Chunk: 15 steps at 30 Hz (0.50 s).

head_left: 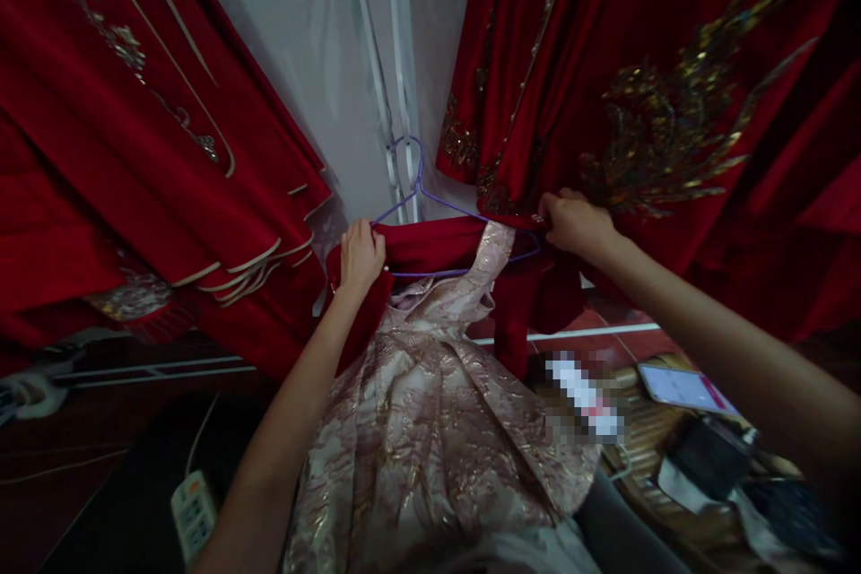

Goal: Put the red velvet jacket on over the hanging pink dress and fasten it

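Observation:
A shiny pale pink and gold dress hangs down in front of me, one strap over a purple hanger. Behind its neckline, a band of red cloth lies across the hanger. At the band's left end, my left hand is closed on the red cloth, close to the hanger's left arm. To the right, my right hand pinches the other end of the band, its arm stretched out past the hanger. The fingertips of the right hand are partly hidden in the red fabric.
Red embroidered garments hang on the left and right. A pale wall with white rails stands behind the hanger. Lower right, a phone and a dark box rest on a slatted surface. A power strip lies lower left.

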Each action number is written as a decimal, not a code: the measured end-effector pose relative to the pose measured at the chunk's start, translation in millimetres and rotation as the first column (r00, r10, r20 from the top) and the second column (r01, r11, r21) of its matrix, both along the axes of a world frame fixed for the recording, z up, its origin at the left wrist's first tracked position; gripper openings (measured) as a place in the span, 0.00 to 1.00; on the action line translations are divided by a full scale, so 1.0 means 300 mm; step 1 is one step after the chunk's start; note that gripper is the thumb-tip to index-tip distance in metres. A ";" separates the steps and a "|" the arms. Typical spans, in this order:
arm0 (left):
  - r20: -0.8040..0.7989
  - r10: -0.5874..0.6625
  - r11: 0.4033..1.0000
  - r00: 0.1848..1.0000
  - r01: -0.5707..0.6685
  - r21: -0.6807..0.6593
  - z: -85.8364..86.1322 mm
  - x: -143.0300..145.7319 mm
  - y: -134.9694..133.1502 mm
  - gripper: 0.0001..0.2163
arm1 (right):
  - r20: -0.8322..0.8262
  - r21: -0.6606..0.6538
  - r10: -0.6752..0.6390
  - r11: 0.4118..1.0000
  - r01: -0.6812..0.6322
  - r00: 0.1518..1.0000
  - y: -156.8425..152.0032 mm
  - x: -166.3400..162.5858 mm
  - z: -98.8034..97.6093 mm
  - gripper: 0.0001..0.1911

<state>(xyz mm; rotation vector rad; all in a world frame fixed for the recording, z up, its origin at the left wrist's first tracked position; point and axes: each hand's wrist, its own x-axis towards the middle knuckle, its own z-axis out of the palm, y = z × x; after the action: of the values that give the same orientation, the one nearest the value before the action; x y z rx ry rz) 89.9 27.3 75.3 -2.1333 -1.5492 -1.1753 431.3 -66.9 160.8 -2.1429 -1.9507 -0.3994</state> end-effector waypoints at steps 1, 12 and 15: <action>0.014 -0.004 1.000 1.000 0.004 0.003 0.001 0.000 -0.001 0.10 | -0.006 -0.026 0.045 0.999 -0.045 0.999 0.008 0.013 0.004 0.12; 0.092 -0.056 0.995 0.994 0.063 -0.075 -0.009 -0.018 -0.029 0.16 | -0.471 0.020 0.277 0.953 -0.304 0.838 0.002 -0.033 -0.085 0.22; 0.116 -0.106 0.990 0.988 0.115 -0.077 0.003 -0.040 -0.057 0.22 | -0.555 0.037 0.332 0.926 -0.376 0.763 0.056 -0.051 -0.126 0.16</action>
<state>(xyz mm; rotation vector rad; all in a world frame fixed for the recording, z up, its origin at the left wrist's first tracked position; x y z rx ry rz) 78.0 10.2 76.4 -2.2695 -1.5698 -1.3090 416.0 -50.2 122.9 -1.6049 -1.9565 0.3416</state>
